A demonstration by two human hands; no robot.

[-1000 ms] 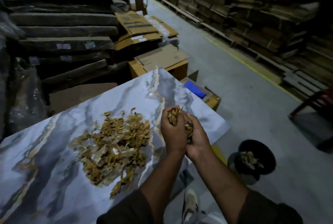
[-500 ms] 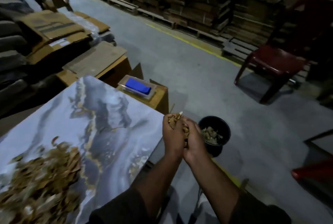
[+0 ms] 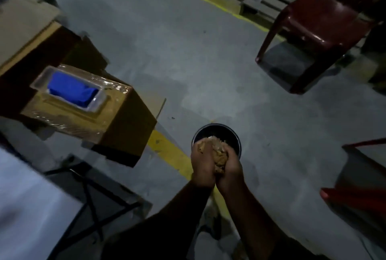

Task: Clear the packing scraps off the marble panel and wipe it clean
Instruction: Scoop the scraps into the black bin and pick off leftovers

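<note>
Brown scraps: a clump of cardboard-coloured packing bits, pressed between both hands, directly over the bucket mouth.
Left hand: fingers curled round the near-left side of the clump; grip closed on the scraps.
Right hand: cupped against the other side, fingers curled in; grip likewise closed on the scraps, heels of the two hands touching.
Bucket: black, round, standing on the floor; hands cover most of its opening, contents cannot be made out.
Marble panel: pale corner at lower left, blurred, well apart from the hands; black crossed stand beneath it.
Floor: grey concrete; yellow line runs under the forearms, just beside the bucket.
Cardboard box: left of the bucket, taped top, carrying a clear tray with a blue cloth inside.
Dark red chair: upper right, well apart.
Red object: right edge, blurred; kind unclear.
</note>
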